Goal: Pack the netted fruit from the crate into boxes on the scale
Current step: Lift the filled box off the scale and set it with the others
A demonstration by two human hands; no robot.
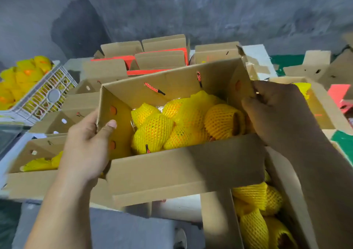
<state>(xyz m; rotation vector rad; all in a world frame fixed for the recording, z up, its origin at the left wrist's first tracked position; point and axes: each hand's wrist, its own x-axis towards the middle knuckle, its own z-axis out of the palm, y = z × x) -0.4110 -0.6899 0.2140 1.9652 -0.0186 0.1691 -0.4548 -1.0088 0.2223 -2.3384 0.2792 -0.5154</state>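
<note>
A brown cardboard box [172,170] is held up in the middle of the view, tilted toward me. Inside lie several fruits in yellow foam netting [152,132]. My left hand [86,143] grips the box's left end wall, thumb inside. My right hand [282,115] grips the right end wall, fingers curled over its rim. A white plastic crate [44,99] at the far left holds more netted fruit [21,78]. No scale can be made out.
Another open box with netted fruit [256,210] sits below at the lower right. A box [32,183] with one netted fruit lies at the lower left. Empty folded boxes [158,61], some with red panels, stand behind. A dark wall closes the back.
</note>
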